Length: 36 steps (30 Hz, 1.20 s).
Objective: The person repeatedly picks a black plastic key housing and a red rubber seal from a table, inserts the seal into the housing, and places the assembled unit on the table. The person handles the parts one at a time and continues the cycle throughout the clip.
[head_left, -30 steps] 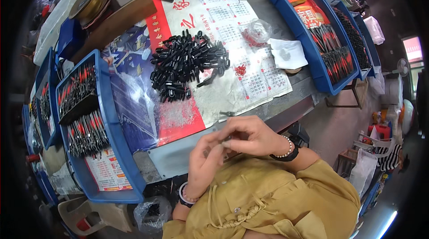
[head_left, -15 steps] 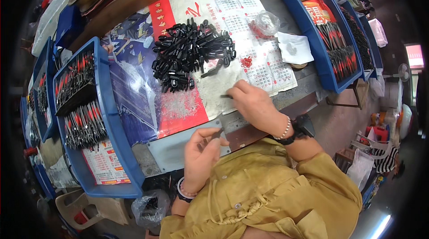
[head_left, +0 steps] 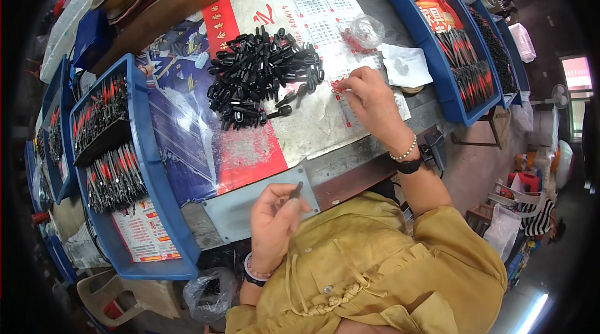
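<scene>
My left hand (head_left: 275, 218) is held above the grey plate at the table's front edge, its thumb and fingers closed on a small black plastic part (head_left: 297, 189) that points up and away. Farther right, my right hand (head_left: 376, 108) reaches over the calendar sheet. Its fingertips are pinched together at a little heap of small red rings (head_left: 336, 87), largely covered by the fingers; whether a ring is between them is hidden. Left of it lies a big pile of black plastic parts (head_left: 259, 74) with looped ends. One loose black part (head_left: 280, 111) lies at the pile's near right edge.
Blue trays with rows of black-and-red pieces flank the table, one at left (head_left: 167, 209) and one at right (head_left: 409, 15). A clear plastic bag (head_left: 365, 31) and a white paper (head_left: 407, 65) lie beyond my right hand. A wooden board (head_left: 153, 18) stands far left.
My right hand has moved away and right, from the front of the table to the red rings. The black piece it held is out of it; a loose one now lies beside the pile.
</scene>
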Motion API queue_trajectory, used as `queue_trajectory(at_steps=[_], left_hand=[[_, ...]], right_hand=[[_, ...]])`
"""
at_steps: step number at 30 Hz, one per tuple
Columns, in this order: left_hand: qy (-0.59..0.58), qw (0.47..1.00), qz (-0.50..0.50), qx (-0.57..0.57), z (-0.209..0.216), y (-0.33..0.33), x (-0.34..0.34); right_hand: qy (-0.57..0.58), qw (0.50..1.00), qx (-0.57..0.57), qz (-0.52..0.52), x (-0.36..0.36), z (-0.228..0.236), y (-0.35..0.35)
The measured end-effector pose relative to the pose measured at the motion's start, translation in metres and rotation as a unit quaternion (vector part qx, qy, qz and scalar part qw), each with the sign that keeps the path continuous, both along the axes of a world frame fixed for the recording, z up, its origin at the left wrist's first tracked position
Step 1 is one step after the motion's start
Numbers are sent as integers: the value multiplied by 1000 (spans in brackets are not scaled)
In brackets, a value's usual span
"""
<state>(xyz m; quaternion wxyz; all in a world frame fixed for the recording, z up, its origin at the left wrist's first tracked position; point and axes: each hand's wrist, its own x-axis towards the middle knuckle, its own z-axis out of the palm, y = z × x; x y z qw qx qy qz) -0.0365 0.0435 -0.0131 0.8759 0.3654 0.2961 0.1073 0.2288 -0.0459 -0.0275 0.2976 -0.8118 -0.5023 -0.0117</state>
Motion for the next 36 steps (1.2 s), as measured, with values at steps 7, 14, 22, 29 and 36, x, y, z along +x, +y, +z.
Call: queue_trajectory(at_steps=[7, 14, 22, 29, 36], left_hand=[[4, 1000, -15, 0, 3, -4, 2], [15, 999, -41, 1, 5, -6, 3], [29, 999, -38, 11, 9, -4, 9], [19, 998, -59, 25, 13, -8, 17], [36, 994, -43, 89, 21, -11, 14]], right_hand=[[-64, 996, -55, 5, -2, -14, 9], [-9, 994, -105, 30, 12, -10, 20], [347, 936, 23, 61, -41, 29, -11], [666, 738, 98, 57, -79, 30, -17], [672, 736, 71, 41, -94, 33, -17]])
